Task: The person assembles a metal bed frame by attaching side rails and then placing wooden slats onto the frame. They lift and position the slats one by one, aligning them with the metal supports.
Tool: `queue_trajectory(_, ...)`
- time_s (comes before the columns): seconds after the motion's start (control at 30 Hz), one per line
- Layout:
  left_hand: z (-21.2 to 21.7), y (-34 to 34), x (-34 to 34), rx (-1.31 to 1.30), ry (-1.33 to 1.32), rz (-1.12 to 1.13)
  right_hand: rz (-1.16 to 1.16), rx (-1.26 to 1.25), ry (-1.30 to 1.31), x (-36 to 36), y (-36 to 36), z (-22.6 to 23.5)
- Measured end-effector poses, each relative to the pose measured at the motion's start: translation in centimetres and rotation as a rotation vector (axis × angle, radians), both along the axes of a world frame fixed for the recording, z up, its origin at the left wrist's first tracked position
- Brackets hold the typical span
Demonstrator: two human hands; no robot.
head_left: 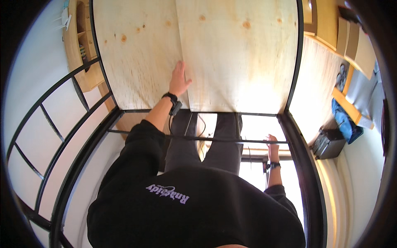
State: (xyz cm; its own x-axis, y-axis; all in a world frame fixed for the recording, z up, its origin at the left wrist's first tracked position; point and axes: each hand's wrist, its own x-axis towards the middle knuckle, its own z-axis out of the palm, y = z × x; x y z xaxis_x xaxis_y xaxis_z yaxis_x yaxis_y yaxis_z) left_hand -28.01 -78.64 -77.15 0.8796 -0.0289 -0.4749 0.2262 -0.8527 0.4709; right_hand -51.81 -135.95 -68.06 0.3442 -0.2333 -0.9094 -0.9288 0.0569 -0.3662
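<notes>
Two pale plywood boards (140, 53) lie side by side within a black metal bed frame (294, 62). My left hand (179, 80) rests flat on the boards close to the seam between them, fingers stretched out and holding nothing. A thin black metal crossbar (223, 140) runs across the frame in front of my body. At its right end, my right hand (272, 145) is closed around the bar. My legs show below the boards' near edge, between the bars.
On the left rises a curved black metal rail (62, 142). Beyond it stands a light wooden shelf unit (87, 74). To the right are a dark suitcase (328, 143), a blue bag (345, 122) and wooden furniture (328, 25). A dark cable (203, 128) hangs near my legs.
</notes>
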Motion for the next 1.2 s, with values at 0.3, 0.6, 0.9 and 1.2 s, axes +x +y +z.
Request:
queue_trajectory(0.3, 1.7, 6.2, -0.3, -0.183, -0.015, 0.025, 0.342, -0.431, 0.034, 2.6, 8.2, 8.6)
queue_trajectory(0.6, 4.4, 16.4, -8.2, -0.228, 0.016, 0.250, 0.274, -0.446, -0.240, 11.8, 16.2, 6.6)
queue_trajectory(0.9, 2.8, 11.0, -4.8, -0.317, 0.063, 0.367, 0.647, -0.101, -0.437, 28.1, 22.7, -1.9)
queue_trajectory(1.2, 0.7, -0.4, 1.0, -0.368, 0.126, 0.396, 1.001, -0.167, -0.685, 36.9, 37.8, -5.7)
